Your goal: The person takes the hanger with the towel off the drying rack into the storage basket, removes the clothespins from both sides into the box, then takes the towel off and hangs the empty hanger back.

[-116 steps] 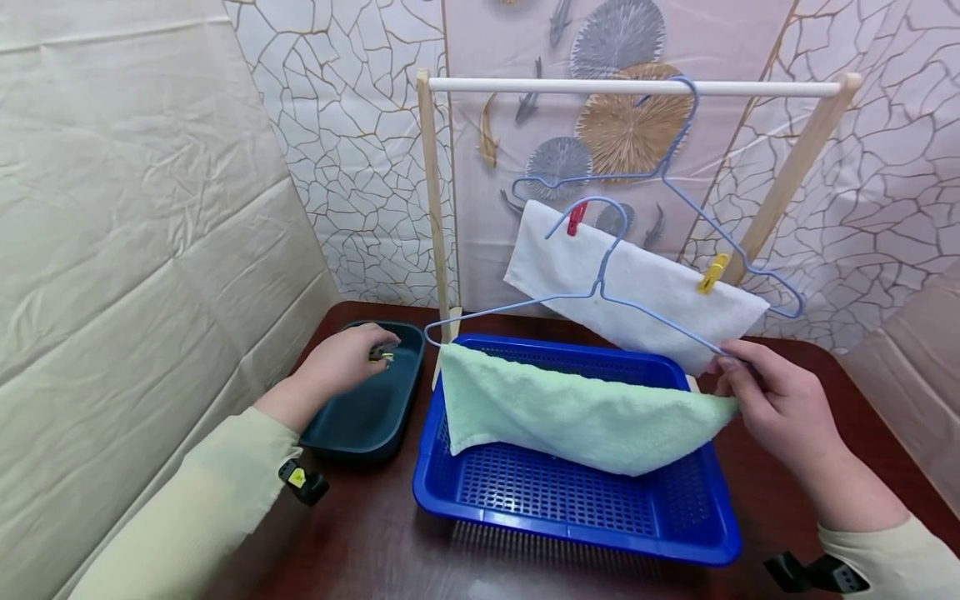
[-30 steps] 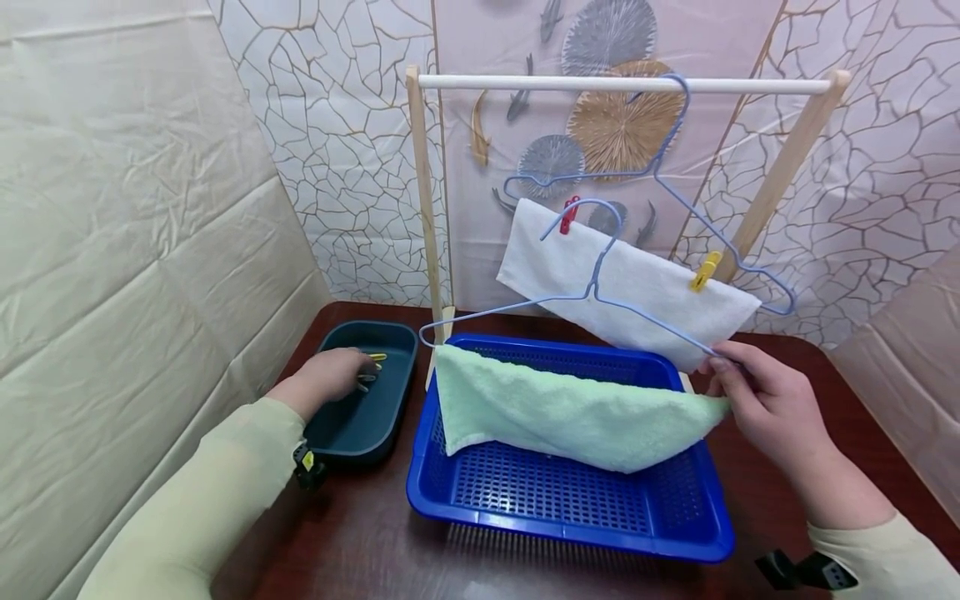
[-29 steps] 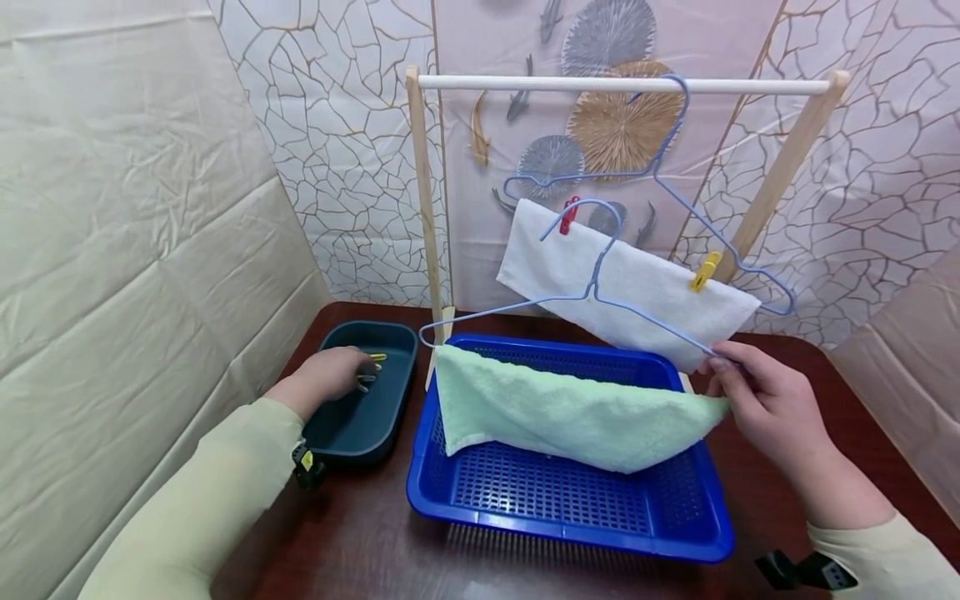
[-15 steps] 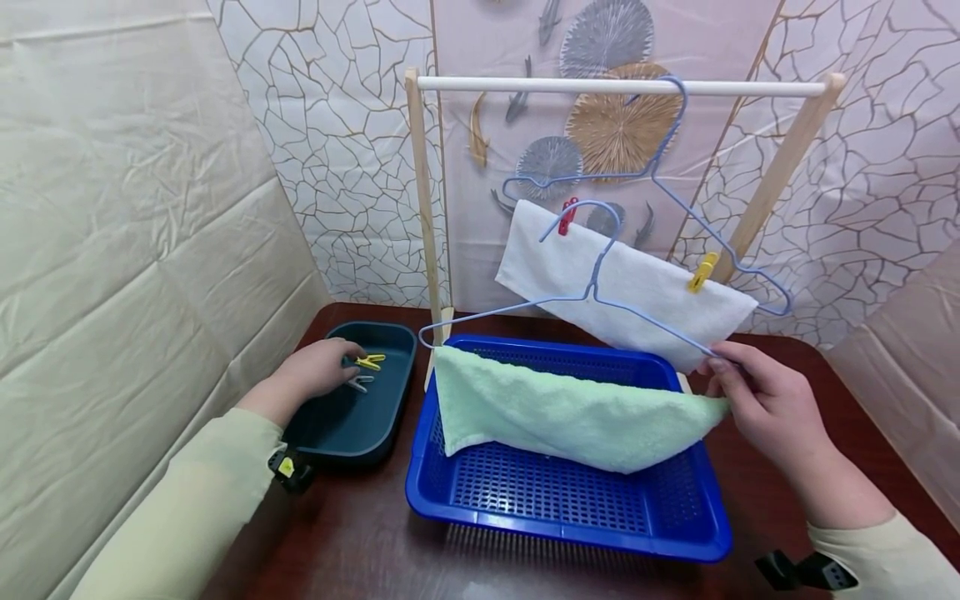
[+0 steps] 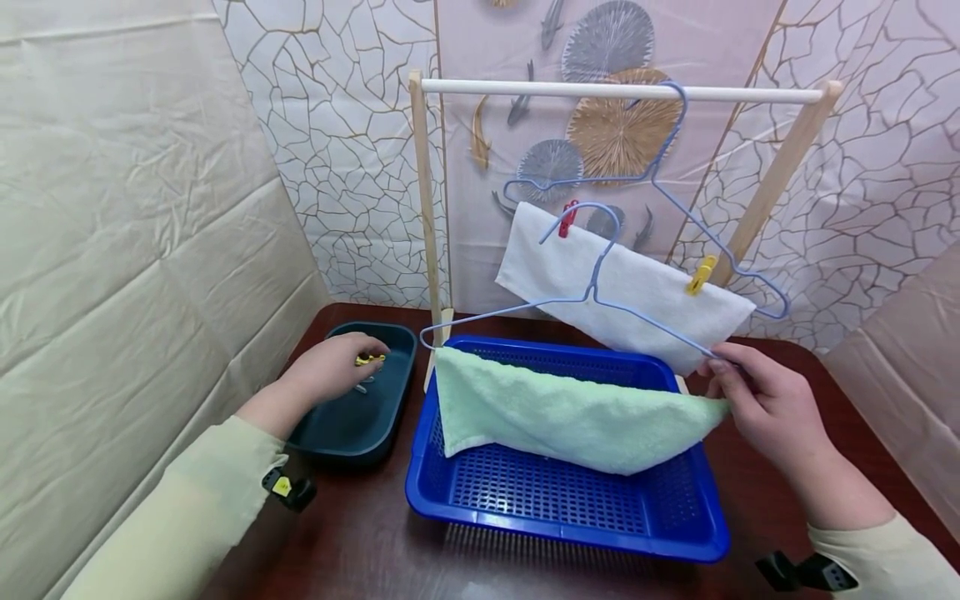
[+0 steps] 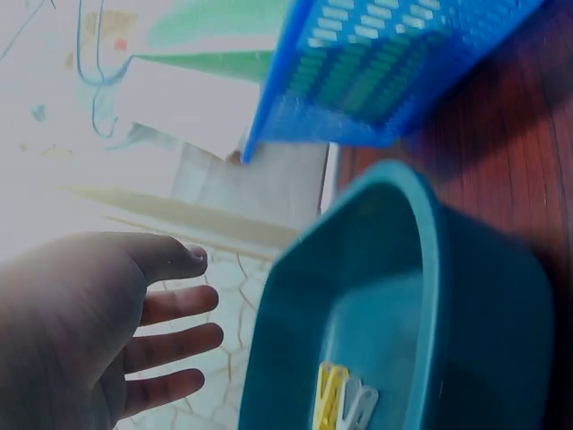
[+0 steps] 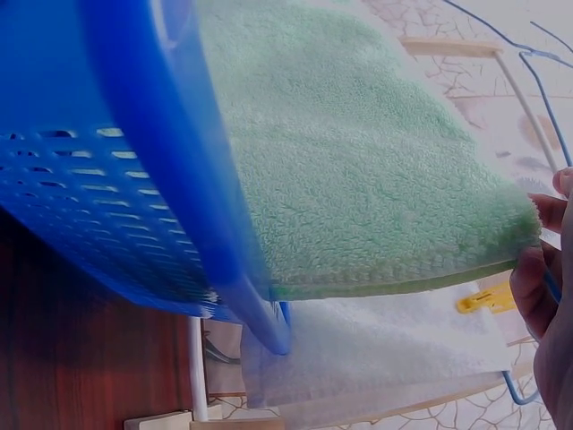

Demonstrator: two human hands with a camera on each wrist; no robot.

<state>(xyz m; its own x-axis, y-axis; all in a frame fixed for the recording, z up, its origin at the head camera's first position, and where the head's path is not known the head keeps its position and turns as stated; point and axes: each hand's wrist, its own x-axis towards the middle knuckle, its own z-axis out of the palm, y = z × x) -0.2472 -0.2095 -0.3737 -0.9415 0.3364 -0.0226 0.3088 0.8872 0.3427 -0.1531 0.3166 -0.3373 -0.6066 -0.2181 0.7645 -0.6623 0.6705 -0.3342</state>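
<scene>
My left hand (image 5: 336, 367) hovers over a dark teal tray (image 5: 366, 429). In the left wrist view its fingers (image 6: 175, 345) are apart and hold nothing. A yellow clothespin (image 6: 329, 394) and a white clothespin (image 6: 358, 405) lie side by side in the tray below them. My right hand (image 5: 772, 400) pinches the right end of a blue wire hanger (image 5: 596, 292) together with the corner of a light green towel (image 5: 577, 408). The towel hangs along the hanger's lower edge over a blue perforated basket (image 5: 555, 500). In the right wrist view the pinching fingertips are partly cut off.
Behind the basket stands a rack with a white rail (image 5: 525, 87) and wooden posts. From the rail hangs a second blue hanger (image 5: 667, 150), with a white towel (image 5: 637, 292) held by a red clothespin (image 5: 567, 218) and a yellow clothespin (image 5: 701, 275). Fabric walls surround the table.
Over the last second my left hand has drawn back off the clothespins in the tray, then shifted slightly right above them. The right hand, hanger and green towel stay nearly still.
</scene>
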